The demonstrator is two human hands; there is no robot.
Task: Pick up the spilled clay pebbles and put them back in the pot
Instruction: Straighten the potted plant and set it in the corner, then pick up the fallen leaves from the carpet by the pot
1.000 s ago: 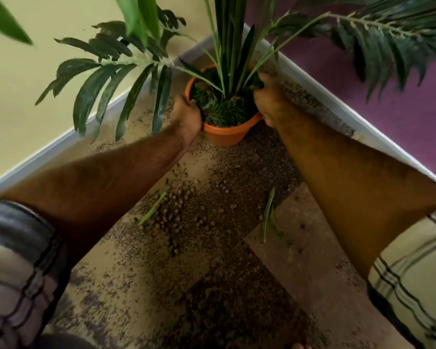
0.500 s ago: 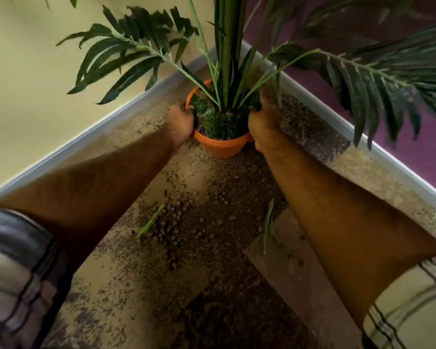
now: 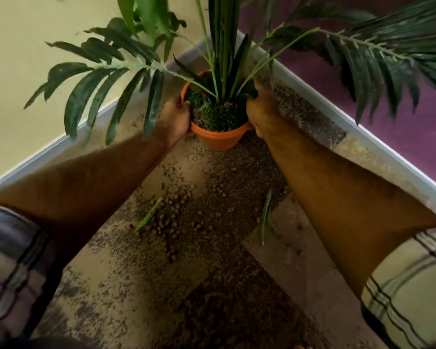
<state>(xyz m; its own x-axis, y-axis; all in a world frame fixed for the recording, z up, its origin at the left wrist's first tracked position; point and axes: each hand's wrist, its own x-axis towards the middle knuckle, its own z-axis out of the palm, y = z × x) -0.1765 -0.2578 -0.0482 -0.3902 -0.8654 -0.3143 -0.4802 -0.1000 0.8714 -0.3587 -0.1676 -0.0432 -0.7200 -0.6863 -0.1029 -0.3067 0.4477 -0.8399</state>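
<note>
An orange plastic pot (image 3: 218,139) with a tall palm plant stands in the floor corner. My left hand (image 3: 176,120) grips its left rim and my right hand (image 3: 261,113) grips its right rim. A green grassy mat fills the pot's top around the stems. Small round brown clay pebbles (image 3: 176,217) lie scattered on the floor in front of the pot, between my forearms, amid fine dark grit.
A yellow wall on the left and a purple wall on the right meet behind the pot, edged by a white baseboard (image 3: 337,107). Palm fronds (image 3: 106,79) hang over both arms. Two loose green leaf pieces (image 3: 264,217) lie among the pebbles.
Both hands stay on the pot's rim. The pot and plant have shifted slightly and the fronds have swayed, the left frond now drooping over my left wrist.
</note>
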